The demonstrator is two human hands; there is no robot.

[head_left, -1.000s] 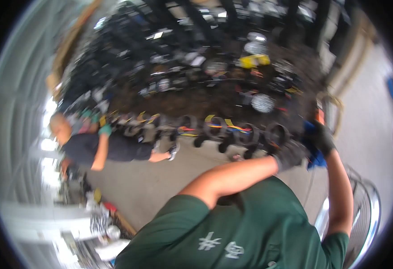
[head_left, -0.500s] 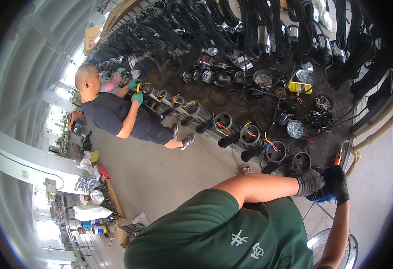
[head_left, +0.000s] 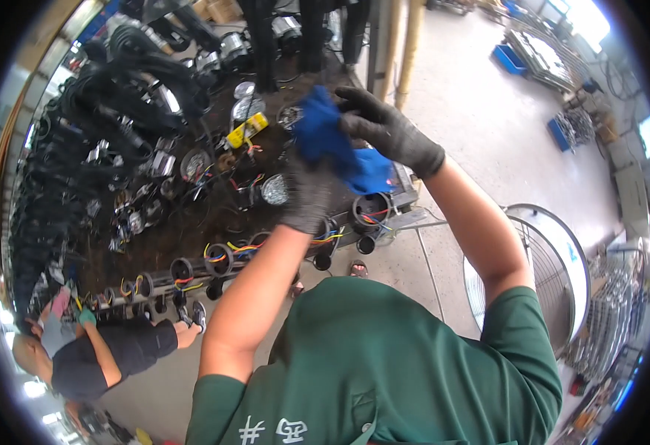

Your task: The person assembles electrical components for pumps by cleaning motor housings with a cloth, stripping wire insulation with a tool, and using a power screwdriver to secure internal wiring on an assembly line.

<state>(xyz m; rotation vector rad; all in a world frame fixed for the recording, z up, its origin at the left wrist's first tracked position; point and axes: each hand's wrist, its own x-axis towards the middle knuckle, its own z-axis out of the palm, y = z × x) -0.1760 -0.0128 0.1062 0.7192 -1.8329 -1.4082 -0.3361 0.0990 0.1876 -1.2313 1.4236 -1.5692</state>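
A crumpled blue cloth (head_left: 323,132) hangs in the air over the bench's near right corner, blurred by motion. My left hand (head_left: 309,196), in a dark grey glove, is closed on its lower left part; the fingers are partly hidden and smeared. My right hand (head_left: 395,137), gloved the same way, is at the cloth's right side with its fingers spread and slightly bent. Its fingertips reach the cloth's edge, but I see no firm hold. Just below the cloth stands a black cylindrical housing (head_left: 372,211) with coloured wires in its open end.
Several similar housings (head_left: 219,258) line the bench's near edge. On the dark bench (head_left: 217,200) lie a bowl of small metal parts (head_left: 274,190) and a yellow box (head_left: 247,130). Black cable coils (head_left: 110,89) hang behind. A large fan (head_left: 547,267) stands right; a co-worker (head_left: 110,356) is left.
My view has swung to the right. Both hands have risen from low at the bench's end to above its corner, bringing the blue cloth up; my right hand's fingers have spread.
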